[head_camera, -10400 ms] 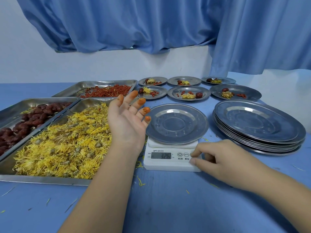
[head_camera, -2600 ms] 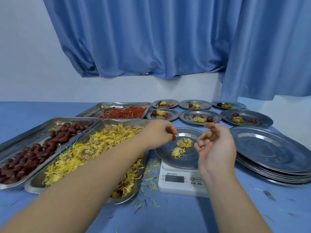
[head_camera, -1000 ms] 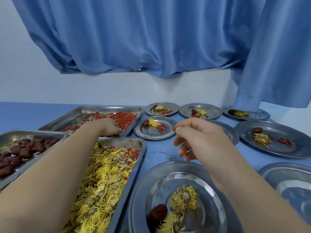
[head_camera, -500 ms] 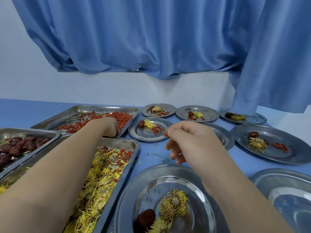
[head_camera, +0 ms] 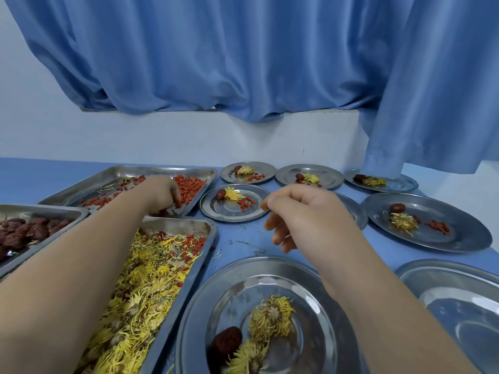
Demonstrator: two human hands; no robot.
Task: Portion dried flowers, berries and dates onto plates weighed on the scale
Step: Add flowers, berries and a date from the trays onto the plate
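Berries (head_camera: 189,186) look tiny, light and shrivelled, probably best pinched up in small clusters; left grip (head_camera: 162,194) closes on some, right grip (head_camera: 305,214) hangs loosely curled, empty.

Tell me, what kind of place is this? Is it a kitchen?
Probably a food-portioning workroom, not a home kitchen: steel trays of dried flowers, berries and dates sit on a blue table, and several small plates each hold the same little portion. A blue curtain hangs behind.
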